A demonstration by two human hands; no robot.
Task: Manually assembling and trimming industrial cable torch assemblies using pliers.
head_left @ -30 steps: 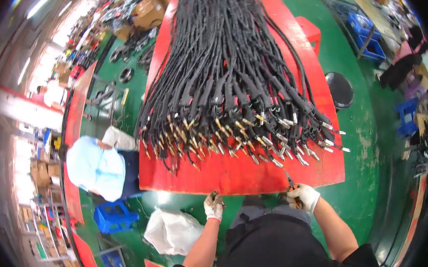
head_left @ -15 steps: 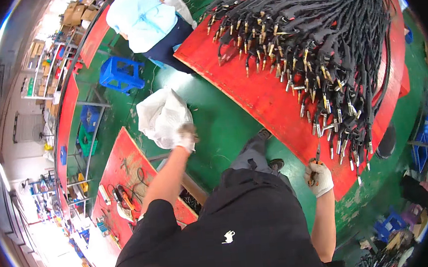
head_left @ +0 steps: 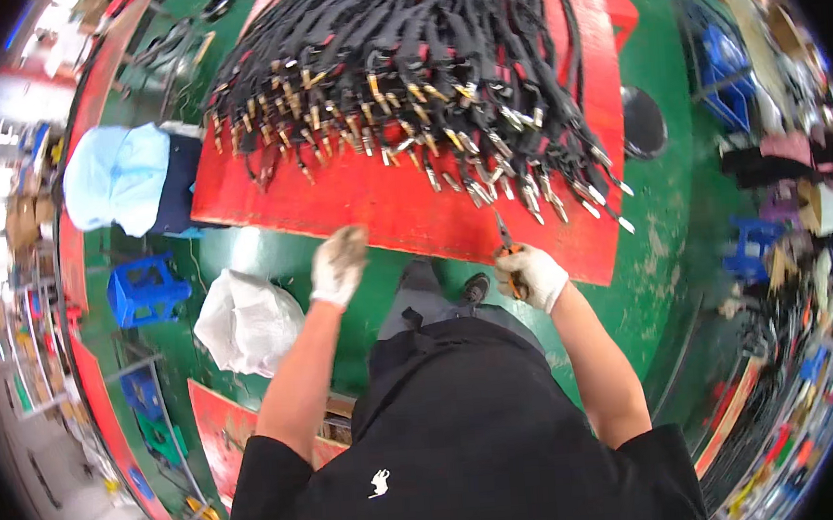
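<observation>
My right hand, in a white work glove, is closed around pliers with orange and black handles. Their narrow metal jaws point away from me, over the near edge of the red table. My left hand, in a glove with soiled fingers, hovers just off that same edge. Its fingers look stretched out, and I see nothing in them. Beyond both hands lies a large heap of black cables. Their ends, with brass and silver metal connectors, face me.
A white woven sack stands on the green floor at the left, beside a blue stool. Someone in a light blue top is at the table's left end. A second red table is at my lower left; a round black stool stands right.
My view has turned toward the cable table. My left hand has moved away from the white sack to the table's edge. The pliers have stayed in my right hand.
</observation>
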